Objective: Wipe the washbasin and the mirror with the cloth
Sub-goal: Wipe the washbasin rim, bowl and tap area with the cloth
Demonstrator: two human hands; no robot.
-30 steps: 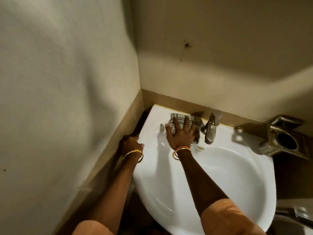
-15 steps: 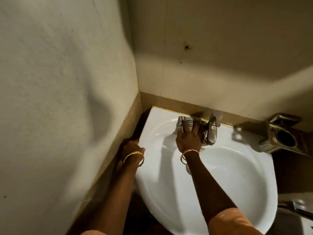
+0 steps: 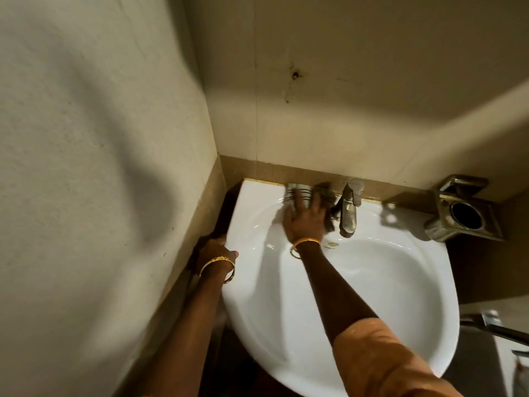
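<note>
Bathroom — washbasin [image 3: 357, 296], tap [image 3: 347, 213].

A cloth [image 3: 303, 196] is pressed onto the back ledge of a white basin [image 3: 372, 296] by the right hand [image 3: 307, 222].

The striped cloth is held flat under spread fingers, just left of the metal tap [image 3: 348, 209], against the tiled wall. The basin's left rim is gripped by the left hand [image 3: 216, 250], thumb on top. Gold bangles are worn on both wrists. A metal holder [image 3: 465, 213] is mounted right of the tap, beside the basin.
</note>
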